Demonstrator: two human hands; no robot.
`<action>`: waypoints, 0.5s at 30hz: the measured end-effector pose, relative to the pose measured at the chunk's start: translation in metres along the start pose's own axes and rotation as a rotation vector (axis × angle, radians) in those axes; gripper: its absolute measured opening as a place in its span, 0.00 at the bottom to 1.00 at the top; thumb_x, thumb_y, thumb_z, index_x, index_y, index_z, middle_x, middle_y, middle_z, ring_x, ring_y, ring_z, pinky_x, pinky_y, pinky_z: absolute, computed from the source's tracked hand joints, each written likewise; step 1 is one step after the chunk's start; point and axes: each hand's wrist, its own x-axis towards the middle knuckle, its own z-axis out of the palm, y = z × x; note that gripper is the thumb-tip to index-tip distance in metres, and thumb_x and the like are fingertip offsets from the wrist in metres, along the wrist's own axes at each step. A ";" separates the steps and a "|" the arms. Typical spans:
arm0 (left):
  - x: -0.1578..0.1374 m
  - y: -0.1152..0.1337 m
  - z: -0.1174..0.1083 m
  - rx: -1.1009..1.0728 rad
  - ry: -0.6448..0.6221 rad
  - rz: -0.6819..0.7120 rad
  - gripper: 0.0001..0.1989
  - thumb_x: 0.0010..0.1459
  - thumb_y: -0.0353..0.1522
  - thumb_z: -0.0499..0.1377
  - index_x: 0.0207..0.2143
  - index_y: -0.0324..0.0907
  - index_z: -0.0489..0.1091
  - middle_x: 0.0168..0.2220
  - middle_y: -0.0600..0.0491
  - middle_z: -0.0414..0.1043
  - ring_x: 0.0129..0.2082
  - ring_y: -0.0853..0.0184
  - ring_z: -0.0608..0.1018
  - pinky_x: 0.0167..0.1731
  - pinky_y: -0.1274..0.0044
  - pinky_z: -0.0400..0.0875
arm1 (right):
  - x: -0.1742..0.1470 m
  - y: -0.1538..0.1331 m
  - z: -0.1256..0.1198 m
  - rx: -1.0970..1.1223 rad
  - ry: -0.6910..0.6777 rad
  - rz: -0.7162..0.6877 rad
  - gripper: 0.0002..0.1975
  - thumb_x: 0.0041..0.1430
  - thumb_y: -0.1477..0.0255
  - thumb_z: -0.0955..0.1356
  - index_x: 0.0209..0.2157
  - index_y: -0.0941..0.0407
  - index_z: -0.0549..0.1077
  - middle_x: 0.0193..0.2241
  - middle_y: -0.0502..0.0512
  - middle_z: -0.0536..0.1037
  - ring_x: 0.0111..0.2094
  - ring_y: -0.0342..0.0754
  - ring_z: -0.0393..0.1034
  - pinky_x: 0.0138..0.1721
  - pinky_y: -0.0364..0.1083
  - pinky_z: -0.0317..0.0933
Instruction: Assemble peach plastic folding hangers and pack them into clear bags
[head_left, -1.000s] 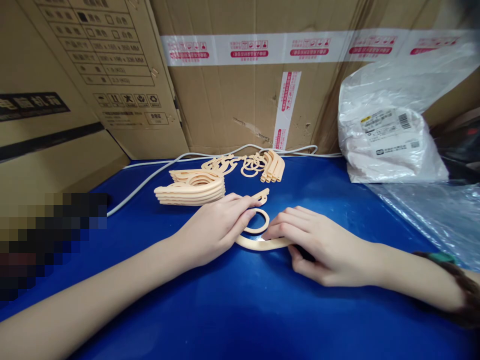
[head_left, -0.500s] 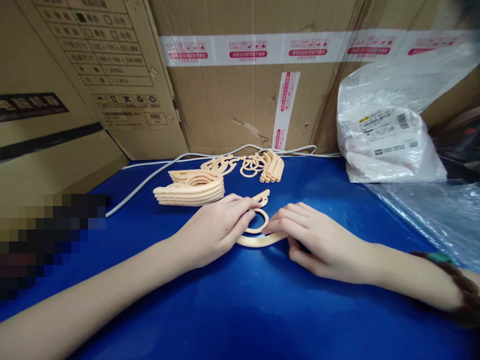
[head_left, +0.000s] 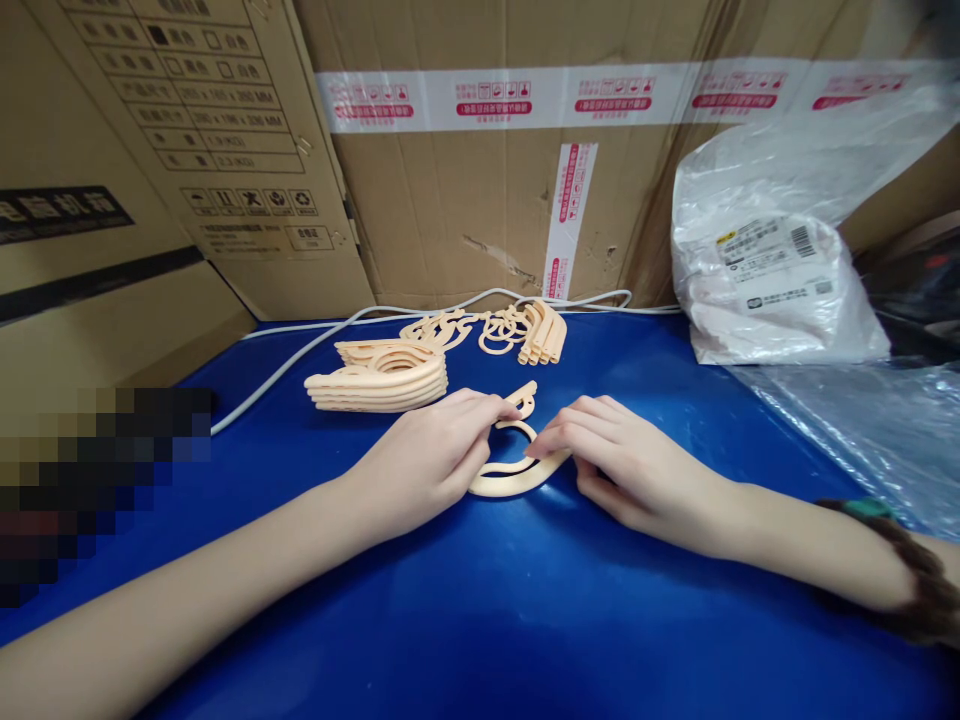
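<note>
In front of me a cream plastic hanger (head_left: 510,487) lies on the blue table surface, its curved lower bar nearest me and a round curved section above it. My left hand (head_left: 439,450) is closed at its left side, index fingertip by the slotted upper end and thumb mostly hidden. On the right side, my right hand (head_left: 626,465) has bent fingers closed on the bar and the curved section. The hands cover both side ends of the hanger, so how its parts join there cannot be seen.
Behind my left hand sits a stack of cream hanger parts (head_left: 379,378). Farther back are loose hook-shaped pieces (head_left: 442,328), rings (head_left: 499,335) and short curved tubes (head_left: 544,335). A white cable (head_left: 281,375) runs along cardboard boxes (head_left: 450,200). A plastic bag (head_left: 780,270) stands at right.
My left thumb has shifted down off the round section, showing more of its curve. My right hand has moved slightly with its fingers still on the hanger. The parts behind stay put.
</note>
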 end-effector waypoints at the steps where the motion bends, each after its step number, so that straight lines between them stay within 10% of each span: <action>1: 0.000 0.000 0.000 -0.004 0.001 0.002 0.16 0.62 0.22 0.48 0.50 0.41 0.67 0.48 0.53 0.73 0.48 0.67 0.73 0.48 0.75 0.66 | 0.000 0.001 0.000 -0.003 0.003 0.007 0.18 0.57 0.87 0.59 0.47 0.59 0.67 0.42 0.58 0.74 0.42 0.51 0.63 0.43 0.50 0.57; 15: 0.001 -0.008 0.004 -0.042 0.008 0.037 0.15 0.64 0.23 0.47 0.48 0.43 0.67 0.46 0.52 0.74 0.46 0.67 0.75 0.44 0.76 0.68 | 0.001 0.004 0.003 -0.001 0.066 0.040 0.19 0.56 0.88 0.60 0.45 0.56 0.66 0.39 0.53 0.74 0.40 0.48 0.63 0.41 0.48 0.56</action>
